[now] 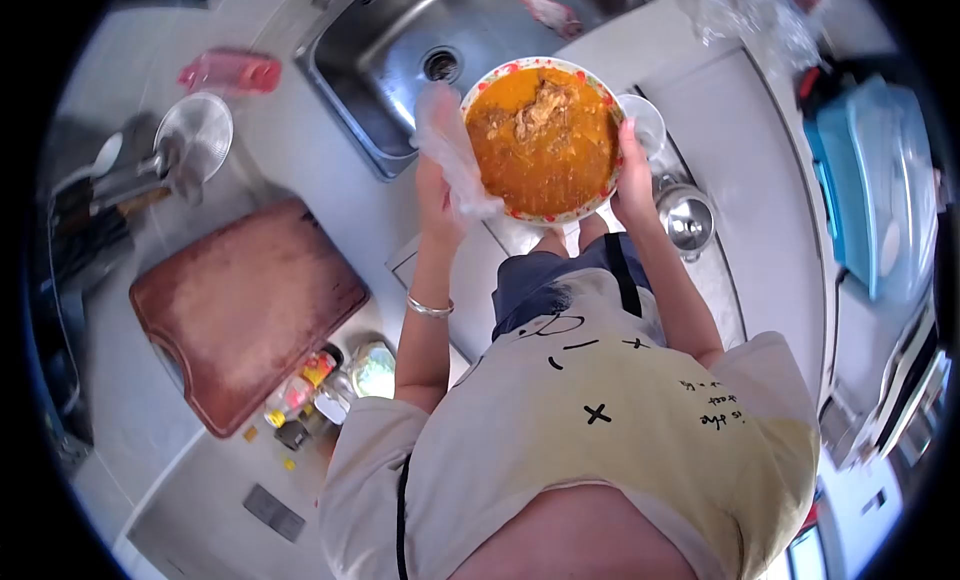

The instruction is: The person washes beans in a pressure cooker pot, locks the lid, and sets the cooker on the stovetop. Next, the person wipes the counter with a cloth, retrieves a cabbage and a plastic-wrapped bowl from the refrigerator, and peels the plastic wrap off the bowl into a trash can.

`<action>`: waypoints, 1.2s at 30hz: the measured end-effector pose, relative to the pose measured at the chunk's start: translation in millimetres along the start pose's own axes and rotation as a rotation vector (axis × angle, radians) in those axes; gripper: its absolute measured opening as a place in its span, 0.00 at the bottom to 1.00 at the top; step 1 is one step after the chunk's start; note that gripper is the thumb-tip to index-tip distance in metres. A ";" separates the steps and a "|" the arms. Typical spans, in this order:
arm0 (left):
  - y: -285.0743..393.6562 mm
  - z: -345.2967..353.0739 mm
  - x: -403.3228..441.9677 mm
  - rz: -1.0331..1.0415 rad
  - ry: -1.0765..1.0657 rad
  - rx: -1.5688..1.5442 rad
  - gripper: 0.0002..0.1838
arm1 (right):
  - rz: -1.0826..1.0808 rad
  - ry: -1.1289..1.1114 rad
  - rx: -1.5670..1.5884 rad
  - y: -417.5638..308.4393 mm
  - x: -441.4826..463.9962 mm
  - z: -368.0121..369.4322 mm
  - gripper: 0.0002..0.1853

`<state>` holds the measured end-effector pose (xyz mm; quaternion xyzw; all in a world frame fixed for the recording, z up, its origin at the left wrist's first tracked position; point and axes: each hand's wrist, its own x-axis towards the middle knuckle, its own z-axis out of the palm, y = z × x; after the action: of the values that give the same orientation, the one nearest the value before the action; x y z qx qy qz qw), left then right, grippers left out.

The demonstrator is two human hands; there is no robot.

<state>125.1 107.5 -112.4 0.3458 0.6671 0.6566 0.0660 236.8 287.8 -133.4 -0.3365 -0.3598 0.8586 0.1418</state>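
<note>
A round bowl [545,140] with a red-patterned rim, full of orange-brown stew with pieces of meat, is held in front of my body, beside the sink edge. At its right rim is my right hand [632,180], thumb over the edge and the other fingers hidden underneath. My left hand [437,185] is at the bowl's left side, with a crumpled translucent plastic bag [455,150] over its fingers and against the rim. The bag blurs the fingers of that hand.
The steel sink [385,80] lies beyond the bowl. On the left are a wooden cutting board [250,310], bottles [300,385], a strainer [205,135] and a pink package [230,71]. A metal pot [686,220] and a blue container [860,180] stand on the right.
</note>
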 end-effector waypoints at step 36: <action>-257.7 393.6 -43.4 0.218 -0.664 0.615 0.15 | -0.284 0.338 -0.204 118.1 108.6 -381.6 0.23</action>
<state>274.5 436.7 -416.6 0.6089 0.7333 0.2851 0.1010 416.5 457.1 -465.7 -0.4338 -0.4596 0.7209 0.2846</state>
